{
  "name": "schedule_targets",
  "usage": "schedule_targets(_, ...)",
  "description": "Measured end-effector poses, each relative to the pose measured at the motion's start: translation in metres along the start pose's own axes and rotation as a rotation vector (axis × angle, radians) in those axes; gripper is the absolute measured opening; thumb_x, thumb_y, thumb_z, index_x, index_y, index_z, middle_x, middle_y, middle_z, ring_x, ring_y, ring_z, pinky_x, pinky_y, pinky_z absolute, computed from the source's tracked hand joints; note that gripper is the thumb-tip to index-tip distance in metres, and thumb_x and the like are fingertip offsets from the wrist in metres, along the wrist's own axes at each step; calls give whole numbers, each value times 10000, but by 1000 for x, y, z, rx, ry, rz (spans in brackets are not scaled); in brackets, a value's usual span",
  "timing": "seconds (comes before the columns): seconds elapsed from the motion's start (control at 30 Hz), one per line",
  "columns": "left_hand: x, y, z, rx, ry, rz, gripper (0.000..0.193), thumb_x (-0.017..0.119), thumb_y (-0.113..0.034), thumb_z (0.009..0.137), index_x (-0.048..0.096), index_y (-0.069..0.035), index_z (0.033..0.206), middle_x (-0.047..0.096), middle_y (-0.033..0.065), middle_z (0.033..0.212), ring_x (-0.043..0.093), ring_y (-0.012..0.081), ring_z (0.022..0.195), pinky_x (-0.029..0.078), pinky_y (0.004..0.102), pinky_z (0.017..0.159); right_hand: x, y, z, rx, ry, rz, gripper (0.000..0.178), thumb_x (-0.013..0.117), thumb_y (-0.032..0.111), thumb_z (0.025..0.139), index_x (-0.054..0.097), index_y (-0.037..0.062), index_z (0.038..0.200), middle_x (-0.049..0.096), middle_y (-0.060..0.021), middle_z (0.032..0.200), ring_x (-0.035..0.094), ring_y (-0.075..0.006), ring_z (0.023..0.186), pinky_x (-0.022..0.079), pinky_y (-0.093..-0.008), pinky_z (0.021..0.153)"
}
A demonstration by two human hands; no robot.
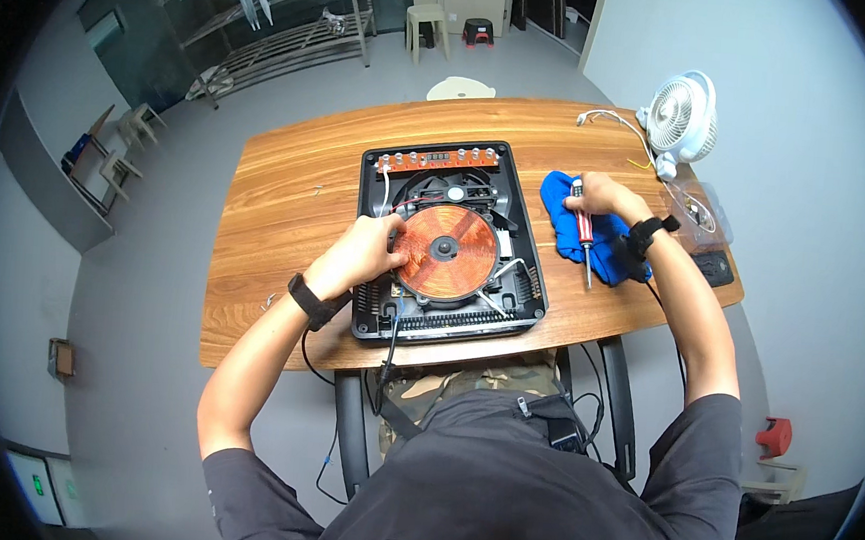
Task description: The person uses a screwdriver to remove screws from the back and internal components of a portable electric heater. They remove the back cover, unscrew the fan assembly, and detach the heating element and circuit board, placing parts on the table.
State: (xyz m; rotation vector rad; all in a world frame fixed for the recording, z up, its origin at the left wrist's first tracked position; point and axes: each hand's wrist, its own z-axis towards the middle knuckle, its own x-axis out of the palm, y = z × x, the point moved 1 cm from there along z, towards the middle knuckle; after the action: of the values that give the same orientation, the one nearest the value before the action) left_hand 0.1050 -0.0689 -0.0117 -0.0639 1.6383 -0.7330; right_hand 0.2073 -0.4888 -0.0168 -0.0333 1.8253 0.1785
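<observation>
An opened induction cooker, its black housing (539,303) lying flat, sits on the table in front of me. Inside it a round copper coil (473,241) is exposed, and an orange circuit board (415,161) runs along the far edge. My left hand (358,253) has its fingers closed at the coil's left rim, with the fingertips partly hidden. To the right, my right hand (610,198) grips a screwdriver (585,227) with a red handle, its shaft pointing down toward the table. Beneath that hand lies a crumpled blue cloth (609,257).
A white fan (682,119) stands at the table's far right corner, with a white cable (619,118) beside it. Near the right edge are a clear plastic box (702,217) and a flat black object (715,269). The wooden table (282,199) has small bits at left. Dark cables hang near my lap.
</observation>
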Motion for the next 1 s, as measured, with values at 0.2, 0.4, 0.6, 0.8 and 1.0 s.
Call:
schedule_targets(0.2,1,3,-3,25,-1,14,468,828,-181,797,667,1,1197,724,191,827,735,305,790,575,392,715,14,-4,-7,-20,-149,46,744,771,565,821,627,-86,1151,698,-326,1028,696,-433,997,560,-458,872)
schedule_targets(0.4,-1,0,-8,-5,-19,22,498,830,-206,792,663,9,1208,736,204,869,741,325,828,580,397,750,-14,49,-55,-129,-292,-61,695,772,498,847,562,-36,1240,594,-271,1259,627,-426,1131,534,-461,941)
schedule_targets(0.6,-4,1,-4,-25,-5,30,521,821,-220,801,649,3,1239,740,196,867,737,325,812,576,402,735,2,130,-78,-811,-82,27,1018,867,498,722,397,28,1493,511,-209,1395,460,-385,1313,410,-463,1102)
schedule_targets(0.8,-10,-2,-4,-72,13,-30,546,822,-187,804,627,10,1275,741,183,834,738,285,755,570,381,683,17,147,-62,-712,53,-82,1247,870,637,632,286,72,1577,460,-207,1456,390,-400,1328,339,-501,1114)
schedule_targets(1.0,-7,0,-2,-97,31,-93,534,820,-153,815,627,1,1289,743,139,790,727,208,682,566,341,641,22,149,-66,-729,41,-96,1272,869,665,603,294,81,1575,437,-265,1446,357,-420,1342,269,-533,1139)
